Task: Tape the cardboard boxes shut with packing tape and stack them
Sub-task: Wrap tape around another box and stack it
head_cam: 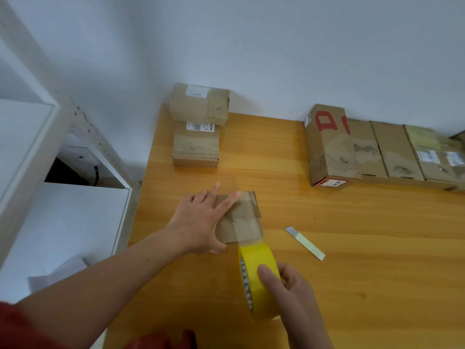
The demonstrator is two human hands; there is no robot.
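Fingers (214,191) of the left hand (198,222) lie straight and spread, pressing flat on the small brown cardboard box (241,217) on the orange wooden table (352,235). The right hand (289,288) curls around the yellow roll of packing tape (254,285) just beside the box, with a clear strip running to the box's near edge.

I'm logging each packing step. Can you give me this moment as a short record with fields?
left hand: presses flat, fingers spread, on the small cardboard box
right hand: grips the yellow tape roll, its tape stretched to the box's near edge
cutter: lies on the table, right of that box
stack of two boxes: far left, against the wall
row of boxes: far right
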